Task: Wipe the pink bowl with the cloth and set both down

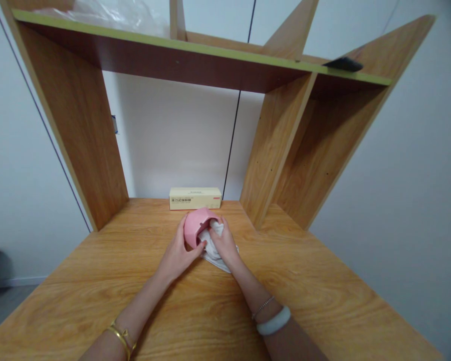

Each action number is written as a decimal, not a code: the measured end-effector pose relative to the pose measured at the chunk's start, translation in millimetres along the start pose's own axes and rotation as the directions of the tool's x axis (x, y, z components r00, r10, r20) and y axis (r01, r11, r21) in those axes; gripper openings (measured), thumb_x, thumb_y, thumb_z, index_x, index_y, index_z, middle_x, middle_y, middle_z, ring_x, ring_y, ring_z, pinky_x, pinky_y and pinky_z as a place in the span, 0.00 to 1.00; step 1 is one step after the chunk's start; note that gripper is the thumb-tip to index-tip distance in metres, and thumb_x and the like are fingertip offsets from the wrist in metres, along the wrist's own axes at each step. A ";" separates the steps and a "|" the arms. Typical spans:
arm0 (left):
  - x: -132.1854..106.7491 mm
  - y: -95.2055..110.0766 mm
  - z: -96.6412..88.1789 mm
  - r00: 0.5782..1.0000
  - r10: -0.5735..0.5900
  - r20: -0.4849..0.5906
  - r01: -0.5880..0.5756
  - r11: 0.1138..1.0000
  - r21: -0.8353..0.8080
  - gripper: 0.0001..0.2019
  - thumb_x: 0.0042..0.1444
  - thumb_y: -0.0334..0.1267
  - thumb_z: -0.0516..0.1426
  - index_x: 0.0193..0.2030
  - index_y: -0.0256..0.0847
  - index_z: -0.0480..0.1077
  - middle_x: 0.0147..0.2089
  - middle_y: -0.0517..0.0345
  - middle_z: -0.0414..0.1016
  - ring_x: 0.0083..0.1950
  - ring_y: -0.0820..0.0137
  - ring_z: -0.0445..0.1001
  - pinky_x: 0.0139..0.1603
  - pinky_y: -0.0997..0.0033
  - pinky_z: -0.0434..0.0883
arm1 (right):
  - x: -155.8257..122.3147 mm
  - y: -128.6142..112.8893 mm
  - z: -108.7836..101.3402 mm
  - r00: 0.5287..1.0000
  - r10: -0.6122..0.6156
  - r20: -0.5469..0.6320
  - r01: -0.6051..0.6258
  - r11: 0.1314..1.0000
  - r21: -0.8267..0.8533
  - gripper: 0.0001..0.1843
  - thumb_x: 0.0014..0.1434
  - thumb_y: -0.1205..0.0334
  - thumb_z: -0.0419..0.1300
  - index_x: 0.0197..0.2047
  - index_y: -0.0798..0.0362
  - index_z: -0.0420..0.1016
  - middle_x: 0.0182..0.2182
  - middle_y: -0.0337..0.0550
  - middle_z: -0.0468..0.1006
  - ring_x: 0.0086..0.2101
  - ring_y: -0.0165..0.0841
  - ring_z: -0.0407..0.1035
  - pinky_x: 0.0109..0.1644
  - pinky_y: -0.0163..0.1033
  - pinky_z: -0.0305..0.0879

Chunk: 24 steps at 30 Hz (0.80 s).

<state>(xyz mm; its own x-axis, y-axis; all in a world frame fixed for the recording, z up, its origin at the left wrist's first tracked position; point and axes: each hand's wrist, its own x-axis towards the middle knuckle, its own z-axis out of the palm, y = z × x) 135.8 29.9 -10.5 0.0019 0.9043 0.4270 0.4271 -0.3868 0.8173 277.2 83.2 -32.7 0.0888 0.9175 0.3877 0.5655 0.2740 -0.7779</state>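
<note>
A pink bowl-like container [196, 225] with angled sides is tipped so that its opening faces right and toward me. Wrapped around its left side is my left hand [181, 250], fingers behind it and thumb at the lower rim. My right hand [224, 242] is closed on a white cloth [212, 249] and presses part of it into the opening. The rest of the cloth hangs below the container toward the desk. The fingertips of my right hand are partly hidden by the cloth and the rim.
Behind the container, a cream-coloured box [194, 198] with printed writing stands on the wooden desk [143, 281]. Wooden side panels and an upright divider [276, 150] rise at the back. Overhead, a shelf [210, 48] carries clear plastic film [116, 15] and a dark flat object [344, 63].
</note>
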 end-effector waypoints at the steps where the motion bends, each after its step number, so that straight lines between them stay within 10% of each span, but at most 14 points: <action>1: 0.3 0.5 -0.5 1.000 0.003 -0.007 -0.002 1.000 0.020 0.39 0.47 0.44 0.57 0.63 0.39 0.44 0.60 0.46 0.58 0.58 0.63 0.61 0.56 0.65 0.60 | -0.5 -3.5 -2.5 1.000 0.018 0.006 -0.017 0.999 -0.031 0.35 0.54 0.57 0.51 0.62 0.57 0.44 0.46 0.53 0.71 0.45 0.39 0.67 0.44 0.39 0.62; 8: -1.2 6.8 -12.8 0.997 0.007 0.075 -0.023 0.975 0.220 0.37 0.43 0.42 0.59 0.61 0.43 0.52 0.53 0.49 0.68 0.52 0.58 0.67 0.52 0.60 0.64 | -3.9 -21.6 -22.0 0.998 0.048 0.032 -0.034 0.939 -0.342 0.40 0.52 0.55 0.54 0.64 0.54 0.40 0.34 0.50 0.76 0.36 0.44 0.71 0.38 0.42 0.62; 19: 1.6 -4.3 1.9 0.997 -0.036 0.071 0.047 0.987 -0.155 0.35 0.46 0.42 0.57 0.60 0.36 0.49 0.52 0.46 0.66 0.49 0.65 0.69 0.50 0.65 0.65 | 0.0 -1.2 -2.2 0.995 0.057 -0.076 -0.054 0.998 0.043 0.35 0.53 0.56 0.53 0.61 0.58 0.48 0.50 0.54 0.68 0.49 0.39 0.64 0.49 0.40 0.60; 24: 2.5 -0.1 -10.6 0.997 -0.078 0.026 0.072 0.981 0.182 0.31 0.44 0.41 0.57 0.57 0.37 0.57 0.47 0.48 0.72 0.45 0.61 0.71 0.46 0.62 0.67 | -4.8 -19.9 -18.1 0.998 0.054 -0.022 -0.058 0.950 -0.307 0.38 0.52 0.56 0.55 0.63 0.55 0.44 0.34 0.50 0.76 0.36 0.42 0.71 0.38 0.42 0.62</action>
<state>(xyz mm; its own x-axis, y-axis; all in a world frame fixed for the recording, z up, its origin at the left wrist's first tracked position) 126.2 30.3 -5.4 -0.0079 0.9360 0.3518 0.5836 -0.2814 0.7618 280.3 68.1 -10.1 0.1375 0.9242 0.3562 0.7837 0.1184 -0.6098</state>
